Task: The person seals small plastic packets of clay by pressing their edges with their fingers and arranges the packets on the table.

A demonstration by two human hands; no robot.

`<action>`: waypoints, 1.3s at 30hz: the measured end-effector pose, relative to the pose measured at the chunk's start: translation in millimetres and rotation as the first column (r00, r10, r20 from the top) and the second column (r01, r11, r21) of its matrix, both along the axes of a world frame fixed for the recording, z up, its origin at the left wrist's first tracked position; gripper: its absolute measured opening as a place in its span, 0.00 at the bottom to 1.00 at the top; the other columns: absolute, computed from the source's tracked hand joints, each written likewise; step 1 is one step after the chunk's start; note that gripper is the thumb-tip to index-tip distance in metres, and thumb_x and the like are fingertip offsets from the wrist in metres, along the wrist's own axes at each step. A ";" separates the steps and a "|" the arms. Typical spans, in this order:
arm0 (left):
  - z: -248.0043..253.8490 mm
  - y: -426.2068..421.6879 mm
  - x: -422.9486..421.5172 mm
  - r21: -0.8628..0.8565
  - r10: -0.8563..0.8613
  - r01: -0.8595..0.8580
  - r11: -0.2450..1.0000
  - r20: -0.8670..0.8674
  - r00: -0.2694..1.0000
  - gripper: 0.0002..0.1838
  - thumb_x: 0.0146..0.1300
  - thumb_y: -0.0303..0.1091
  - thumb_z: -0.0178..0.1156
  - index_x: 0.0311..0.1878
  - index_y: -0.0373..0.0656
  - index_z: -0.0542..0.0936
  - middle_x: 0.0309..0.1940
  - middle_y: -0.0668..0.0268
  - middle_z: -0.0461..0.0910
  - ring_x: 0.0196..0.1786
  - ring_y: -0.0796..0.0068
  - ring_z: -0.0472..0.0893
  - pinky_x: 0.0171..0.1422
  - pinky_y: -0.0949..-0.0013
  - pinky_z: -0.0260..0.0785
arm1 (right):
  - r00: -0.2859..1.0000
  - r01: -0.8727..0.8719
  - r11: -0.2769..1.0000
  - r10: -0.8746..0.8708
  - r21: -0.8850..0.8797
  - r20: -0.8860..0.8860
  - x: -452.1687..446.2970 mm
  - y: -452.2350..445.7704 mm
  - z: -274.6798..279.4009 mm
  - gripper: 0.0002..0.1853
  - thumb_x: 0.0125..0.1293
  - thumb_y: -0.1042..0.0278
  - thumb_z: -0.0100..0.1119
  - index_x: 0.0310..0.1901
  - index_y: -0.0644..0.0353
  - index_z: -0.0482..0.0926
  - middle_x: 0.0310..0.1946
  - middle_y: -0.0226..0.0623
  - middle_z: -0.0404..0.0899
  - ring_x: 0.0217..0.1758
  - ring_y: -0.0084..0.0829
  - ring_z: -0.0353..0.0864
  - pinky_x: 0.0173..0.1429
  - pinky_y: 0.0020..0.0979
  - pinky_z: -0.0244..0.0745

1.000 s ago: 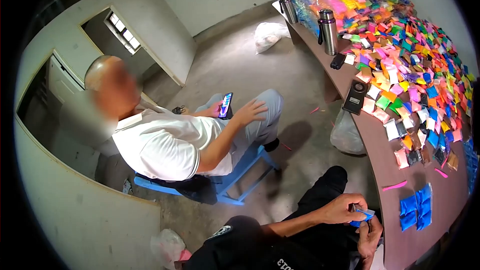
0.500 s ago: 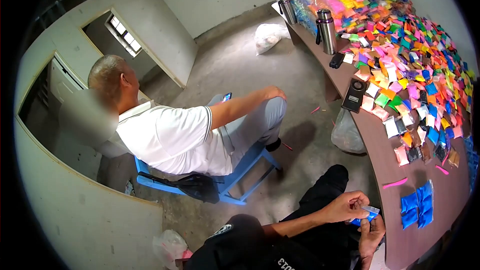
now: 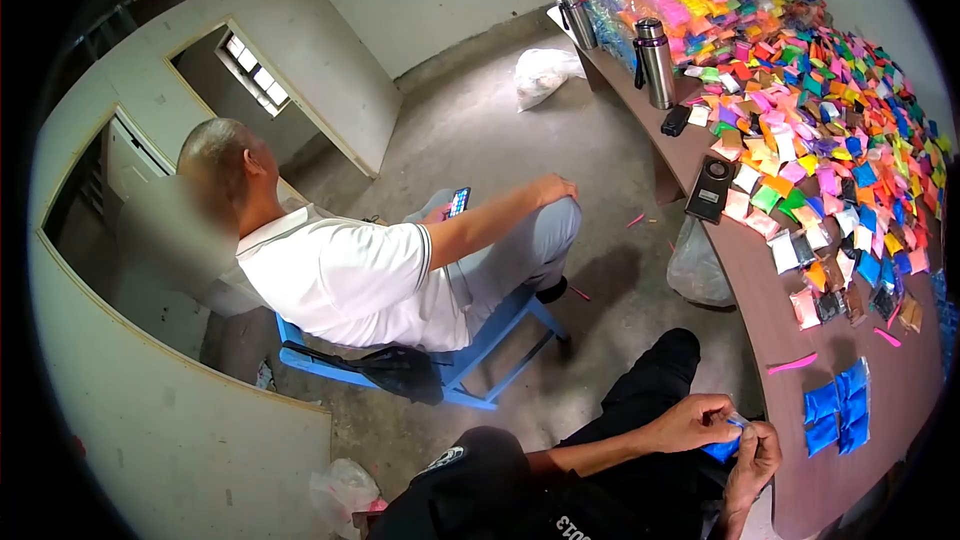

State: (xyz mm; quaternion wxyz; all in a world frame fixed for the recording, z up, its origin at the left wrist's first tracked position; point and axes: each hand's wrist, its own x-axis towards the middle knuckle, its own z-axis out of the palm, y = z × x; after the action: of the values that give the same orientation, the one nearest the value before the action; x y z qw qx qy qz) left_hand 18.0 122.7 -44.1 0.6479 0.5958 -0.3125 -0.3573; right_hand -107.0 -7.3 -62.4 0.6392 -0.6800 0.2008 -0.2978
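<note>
A small clear packet of blue material [image 3: 720, 451] is held over my lap, beside the table edge. My left hand [image 3: 694, 424] pinches its top edge between thumb and fingers. My right hand [image 3: 757, 456] is closed on the other side of the same edge, the two hands almost touching. Fingers partly cover the packet, so I cannot tell whether its top is open. On the table, right of my hands, several joined blue packets [image 3: 838, 407] lie flat. A pink plastic tool [image 3: 793, 363] rests just beyond them.
A large heap of colourful packets [image 3: 800, 150] covers the far table [image 3: 735, 250]. Near its edge stand a steel flask [image 3: 655, 65] and a black phone-like device [image 3: 711, 188]. A person in a white shirt [image 3: 350, 270] sits on a blue chair [image 3: 490, 350] to the left.
My fingers have drawn together along the packet's top edge, covering more of it. The seated person's phone now shows more of its lit screen. The view has shifted slightly.
</note>
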 end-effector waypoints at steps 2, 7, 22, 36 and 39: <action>-0.7 -2.3 -4.5 0.015 -0.009 0.008 1.000 0.036 0.999 0.13 0.69 0.36 0.65 0.36 0.39 0.74 0.26 0.75 0.66 0.30 0.88 0.64 0.31 0.74 0.57 | 1.000 0.015 0.999 -0.015 -0.043 0.000 0.2 -1.8 -0.5 0.08 0.76 0.70 0.59 0.36 0.61 0.77 0.31 0.25 0.73 0.30 0.14 0.65 0.34 0.20 0.59; -10.2 -7.0 -9.5 0.024 -0.007 0.005 1.000 0.085 0.996 0.15 0.71 0.38 0.64 0.35 0.39 0.73 0.26 0.74 0.65 0.30 0.86 0.63 0.31 0.73 0.56 | 0.997 0.081 0.980 -0.082 -0.179 0.006 3.4 5.4 12.3 0.09 0.77 0.69 0.57 0.37 0.62 0.76 0.32 0.26 0.73 0.35 0.16 0.68 0.42 0.22 0.64; -2.7 -10.9 -18.0 0.035 -0.039 0.035 0.999 0.129 0.991 0.18 0.73 0.42 0.61 0.34 0.38 0.71 0.23 0.68 0.65 0.27 0.80 0.64 0.29 0.67 0.58 | 0.986 0.166 0.976 -0.166 -0.139 0.008 1.2 5.1 4.6 0.14 0.79 0.66 0.52 0.34 0.65 0.73 0.31 0.29 0.72 0.36 0.20 0.67 0.44 0.26 0.67; -7.7 -10.2 -23.0 0.017 -0.075 0.075 0.997 0.020 0.997 0.15 0.71 0.40 0.64 0.35 0.39 0.74 0.26 0.72 0.71 0.28 0.81 0.68 0.30 0.68 0.60 | 0.962 0.272 0.958 -0.273 0.090 -0.004 5.2 9.6 -5.6 0.18 0.79 0.60 0.55 0.29 0.59 0.73 0.24 0.20 0.68 0.30 0.14 0.63 0.34 0.24 0.58; -7.2 -12.1 -25.0 0.025 -0.083 0.085 0.996 -0.093 0.992 0.14 0.71 0.38 0.64 0.36 0.39 0.75 0.29 0.71 0.76 0.30 0.82 0.72 0.33 0.71 0.65 | 0.967 0.255 0.964 -0.255 0.070 -0.015 3.1 7.9 -1.1 0.19 0.80 0.60 0.54 0.29 0.59 0.72 0.24 0.21 0.68 0.30 0.14 0.62 0.34 0.24 0.57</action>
State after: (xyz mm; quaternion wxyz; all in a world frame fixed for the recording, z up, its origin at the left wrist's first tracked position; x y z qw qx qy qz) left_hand -6.9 110.5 -51.2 0.6375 0.5741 -0.3019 -0.4158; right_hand -103.9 0.6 -63.6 0.6189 -0.6261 0.2989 -0.3683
